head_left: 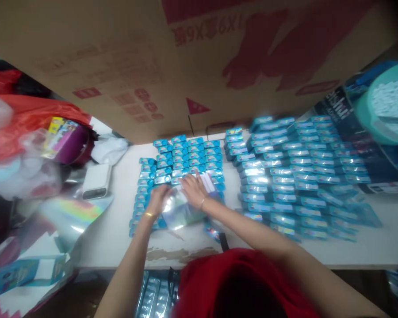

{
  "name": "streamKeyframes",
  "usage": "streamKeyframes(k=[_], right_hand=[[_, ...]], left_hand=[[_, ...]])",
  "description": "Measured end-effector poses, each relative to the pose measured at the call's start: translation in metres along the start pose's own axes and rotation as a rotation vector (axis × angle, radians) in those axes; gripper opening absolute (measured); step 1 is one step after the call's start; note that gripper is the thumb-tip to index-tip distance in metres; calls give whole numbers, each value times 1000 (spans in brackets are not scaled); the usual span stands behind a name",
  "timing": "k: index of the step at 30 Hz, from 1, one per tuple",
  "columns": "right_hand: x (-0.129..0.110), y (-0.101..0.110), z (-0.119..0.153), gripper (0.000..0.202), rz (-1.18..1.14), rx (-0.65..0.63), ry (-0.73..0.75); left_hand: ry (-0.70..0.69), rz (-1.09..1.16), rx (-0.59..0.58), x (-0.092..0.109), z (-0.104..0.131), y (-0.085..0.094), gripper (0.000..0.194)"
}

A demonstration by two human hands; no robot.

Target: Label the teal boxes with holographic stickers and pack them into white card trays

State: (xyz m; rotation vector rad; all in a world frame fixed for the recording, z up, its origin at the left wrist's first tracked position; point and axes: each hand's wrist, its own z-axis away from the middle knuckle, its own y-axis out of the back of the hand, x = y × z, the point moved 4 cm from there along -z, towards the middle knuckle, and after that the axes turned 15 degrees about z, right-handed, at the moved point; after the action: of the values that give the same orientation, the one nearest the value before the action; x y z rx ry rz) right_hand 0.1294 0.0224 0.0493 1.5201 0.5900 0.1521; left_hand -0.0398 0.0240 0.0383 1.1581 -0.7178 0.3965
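Note:
A shiny, clear plastic bag [179, 212] lies in front of me on the white table, smeared by motion. My left hand [158, 198] is closed at the bag's left edge. Over the bag's upper right part, my right hand [194, 191] rests with its fingers stretched out. White strips [209, 182] show just beyond the right hand, at the bag's far right corner; what they are is too blurred to tell. Small blue packs [195, 149] stand in close rows behind and to the left of both hands.
More blue packs [280, 172] fill the table's right side. A large cardboard box [172, 88] walls off the back. To the left are a white device [97, 181], holographic film [66, 218] and an opened blue carton [26, 271]. A teal basin [363, 106] of white pieces stands far right.

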Motion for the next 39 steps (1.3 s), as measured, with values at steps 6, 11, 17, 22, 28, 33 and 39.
streamKeyframes(k=[6, 11, 17, 22, 28, 33, 39], right_hand=[[33, -11, -26, 29, 75, -111, -103], [50, -24, -35, 29, 97, -175, -195], [52, -41, -37, 28, 108, -160, -248], [51, -49, -33, 30, 84, -119, -232], [48, -23, -19, 50, -417, 220, -216], [50, 5, -4, 44, -918, 257, -406], [94, 15, -5, 30, -1070, 310, -712]], left_hand=[[-163, -177, 36, 18, -40, -11, 32], [-276, -330, 6, 18, -58, -32, 26], [-360, -261, 81, 9, -48, -46, 24], [-378, 166, 174, 28, -11, -34, 9], [53, 925, 653, 49, -7, 4, 19], [209, 1192, 674, 56, -45, -6, 28], [283, 1255, 604, 68, -83, -36, 28]])
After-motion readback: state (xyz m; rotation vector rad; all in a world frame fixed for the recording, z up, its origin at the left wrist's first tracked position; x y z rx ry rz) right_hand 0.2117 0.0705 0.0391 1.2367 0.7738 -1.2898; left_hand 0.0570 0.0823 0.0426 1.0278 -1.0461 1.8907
